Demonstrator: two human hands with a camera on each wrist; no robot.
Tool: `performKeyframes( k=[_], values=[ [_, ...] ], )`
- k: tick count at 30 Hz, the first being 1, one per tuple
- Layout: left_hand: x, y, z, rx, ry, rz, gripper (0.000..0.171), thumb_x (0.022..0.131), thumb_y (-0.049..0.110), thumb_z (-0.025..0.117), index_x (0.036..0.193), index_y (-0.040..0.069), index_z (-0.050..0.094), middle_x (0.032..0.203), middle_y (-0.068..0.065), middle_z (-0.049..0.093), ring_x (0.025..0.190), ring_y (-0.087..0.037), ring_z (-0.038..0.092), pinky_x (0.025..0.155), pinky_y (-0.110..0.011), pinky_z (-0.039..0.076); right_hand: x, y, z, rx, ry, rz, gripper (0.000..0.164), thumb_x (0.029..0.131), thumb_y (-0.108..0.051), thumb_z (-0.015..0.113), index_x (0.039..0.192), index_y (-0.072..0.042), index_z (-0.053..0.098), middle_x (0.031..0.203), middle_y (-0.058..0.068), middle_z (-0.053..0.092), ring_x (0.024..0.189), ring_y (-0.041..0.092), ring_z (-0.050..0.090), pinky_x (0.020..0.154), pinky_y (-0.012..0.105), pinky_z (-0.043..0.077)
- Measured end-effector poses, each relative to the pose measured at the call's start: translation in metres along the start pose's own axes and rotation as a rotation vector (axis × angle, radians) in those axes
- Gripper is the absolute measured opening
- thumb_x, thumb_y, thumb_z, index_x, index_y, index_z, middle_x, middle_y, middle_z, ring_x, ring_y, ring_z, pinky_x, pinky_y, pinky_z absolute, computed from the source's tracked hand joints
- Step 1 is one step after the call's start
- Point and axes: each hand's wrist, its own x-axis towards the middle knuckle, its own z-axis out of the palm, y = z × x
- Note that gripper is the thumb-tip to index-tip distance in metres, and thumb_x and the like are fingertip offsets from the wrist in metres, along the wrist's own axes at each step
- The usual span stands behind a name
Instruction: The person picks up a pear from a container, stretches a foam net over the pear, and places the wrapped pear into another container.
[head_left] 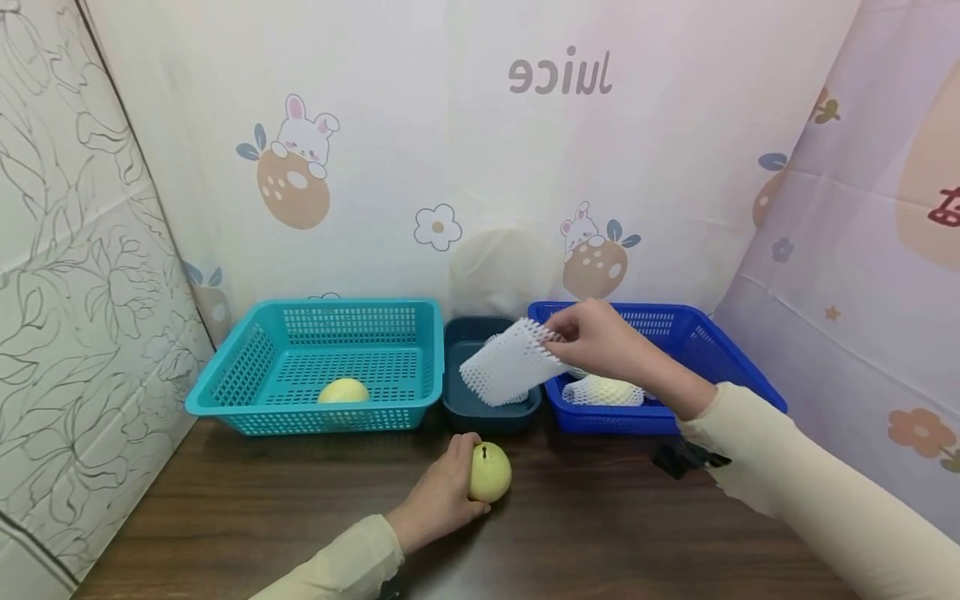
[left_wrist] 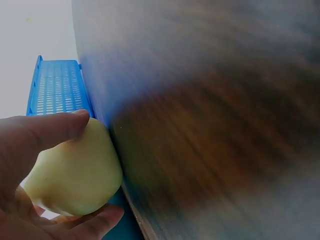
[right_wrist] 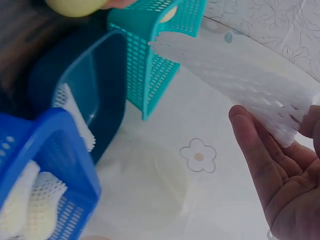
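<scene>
My left hand (head_left: 444, 492) grips a pale yellow-green pear (head_left: 491, 473) at the wooden table, its stem pointing up. In the left wrist view the thumb and fingers curl round the pear (left_wrist: 80, 170). Up above the dark teal bin (head_left: 457, 400), my right hand (head_left: 600, 337) pinches a white foam net sleeve (head_left: 506, 367) by one end. In the right wrist view the flattened sleeve (right_wrist: 240, 82) hangs out from the fingertips, with nothing inside it showing. Another white foam net (right_wrist: 75, 115) lies in the bin, partly hidden by the held one in the head view.
A turquoise basket (head_left: 315, 408) at the left contains a yellow pear (head_left: 343, 391). At the right, a blue basket (head_left: 720, 358) has net-wrapped pears (head_left: 603, 390) inside. Behind them hangs a printed curtain (head_left: 390, 125). Dark wooden table (head_left: 300, 492) extends in front.
</scene>
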Motion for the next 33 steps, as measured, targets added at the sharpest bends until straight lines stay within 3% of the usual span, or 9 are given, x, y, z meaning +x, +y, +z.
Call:
performKeyframes(
  k=[5, 8, 11, 14, 17, 19, 25, 30, 33],
  values=[
    [-0.002, 0.0, -0.001, 0.011, 0.004, 0.001, 0.081, 0.067, 0.019, 0.087, 0.127, 0.004, 0.036, 0.113, -0.007, 0.043, 0.098, -0.02, 0.053, 0.084, -0.038, 0.049, -0.022, 0.007, 0.002, -0.005, 0.011, 0.031, 0.014, 0.086, -0.006, 0.067, 0.095, 0.003, 0.072, 0.092, 0.013, 0.069, 0.071, 0.017, 0.062, 0.061, 0.029, 0.053],
    [-0.003, 0.002, -0.002, 0.045, 0.01, -0.014, 0.087, 0.067, 0.033, 0.087, 0.131, 0.005, 0.035, 0.119, -0.009, 0.044, 0.106, -0.022, 0.05, 0.085, -0.041, 0.049, -0.03, 0.012, 0.004, -0.03, 0.026, 0.025, 0.01, 0.085, -0.005, 0.068, 0.091, 0.001, 0.072, 0.087, 0.01, 0.069, 0.066, 0.016, 0.058, 0.056, 0.027, 0.05],
    [-0.004, 0.005, -0.008, 0.09, 0.017, -0.002, 0.092, 0.072, 0.052, 0.078, 0.138, 0.006, 0.033, 0.134, -0.012, 0.042, 0.123, -0.026, 0.042, 0.094, -0.045, 0.044, -0.035, 0.016, 0.006, -0.029, 0.037, 0.015, 0.007, 0.083, -0.003, 0.068, 0.087, 0.001, 0.072, 0.081, 0.008, 0.069, 0.063, 0.015, 0.055, 0.053, 0.026, 0.047],
    [-0.004, 0.011, -0.019, 0.11, 0.052, 0.05, 0.084, 0.083, 0.058, 0.061, 0.143, 0.007, 0.032, 0.144, -0.012, 0.037, 0.134, -0.027, 0.032, 0.103, -0.047, 0.034, -0.038, 0.018, 0.007, -0.012, 0.044, 0.016, 0.007, 0.083, -0.002, 0.068, 0.088, 0.002, 0.071, 0.082, 0.01, 0.069, 0.063, 0.015, 0.057, 0.054, 0.025, 0.049],
    [-0.001, 0.016, -0.032, 0.046, 0.126, 0.085, 0.065, 0.095, 0.047, 0.049, 0.142, 0.005, 0.034, 0.143, -0.011, 0.039, 0.134, -0.023, 0.033, 0.106, -0.044, 0.031, -0.039, 0.018, 0.007, 0.013, 0.057, 0.034, 0.01, 0.083, -0.001, 0.067, 0.091, 0.003, 0.071, 0.087, 0.014, 0.069, 0.065, 0.017, 0.059, 0.056, 0.026, 0.051],
    [0.003, 0.019, -0.04, -0.059, 0.176, 0.075, 0.054, 0.098, 0.037, 0.047, 0.14, 0.004, 0.038, 0.14, -0.01, 0.042, 0.13, -0.022, 0.036, 0.104, -0.043, 0.034, -0.039, 0.017, 0.007, 0.022, 0.073, 0.045, 0.013, 0.084, -0.001, 0.066, 0.094, 0.003, 0.072, 0.091, 0.016, 0.069, 0.068, 0.017, 0.061, 0.059, 0.027, 0.053],
    [0.016, 0.024, -0.055, -0.556, 0.224, -0.064, 0.035, 0.101, 0.015, 0.042, 0.132, -0.001, 0.045, 0.125, -0.016, 0.051, 0.114, -0.026, 0.047, 0.094, -0.044, 0.042, -0.034, 0.014, 0.012, 0.103, 0.099, 0.065, 0.02, 0.085, -0.001, 0.065, 0.103, 0.007, 0.07, 0.1, 0.021, 0.068, 0.077, 0.023, 0.066, 0.066, 0.034, 0.056],
    [0.024, 0.026, -0.058, -0.908, 0.223, -0.23, 0.034, 0.102, 0.02, 0.043, 0.123, -0.006, 0.046, 0.121, -0.019, 0.051, 0.106, -0.028, 0.053, 0.092, -0.042, 0.045, -0.031, 0.013, 0.019, 0.154, 0.104, 0.091, 0.021, 0.085, 0.0, 0.064, 0.105, 0.008, 0.068, 0.102, 0.022, 0.067, 0.08, 0.025, 0.067, 0.069, 0.037, 0.055],
    [0.026, 0.027, -0.058, -1.078, 0.259, -0.286, 0.035, 0.101, 0.024, 0.045, 0.116, -0.008, 0.048, 0.121, -0.019, 0.051, 0.101, -0.023, 0.053, 0.092, -0.04, 0.043, -0.028, 0.014, 0.024, 0.169, 0.114, 0.092, 0.019, 0.084, 0.002, 0.063, 0.102, 0.008, 0.069, 0.098, 0.02, 0.068, 0.077, 0.023, 0.065, 0.067, 0.034, 0.055]
  ],
)
